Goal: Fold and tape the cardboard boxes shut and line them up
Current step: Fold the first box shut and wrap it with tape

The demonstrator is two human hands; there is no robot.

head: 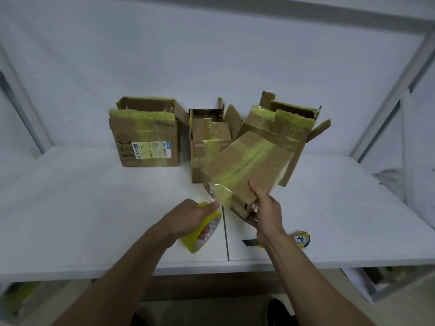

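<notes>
A small closed cardboard box [247, 165] with yellow-green tape along its top is tilted above the white table. My right hand [267, 208] grips its near corner, thumb on top and fingers underneath. My left hand [188, 217] grips a yellow tape roll [204, 229] just left of the box. A strip of tape runs from the roll to the box's near edge. Three open boxes stand behind: a left box [146, 135] with a printed label, a narrow middle box [207, 142] and a right box [287, 125] partly hidden by the held box.
A yellow utility knife [299, 238] with its blade out lies on the table under my right forearm. A seam [226, 234] splits the table top. White cloth walls and metal frame posts [388, 109] enclose the back and sides.
</notes>
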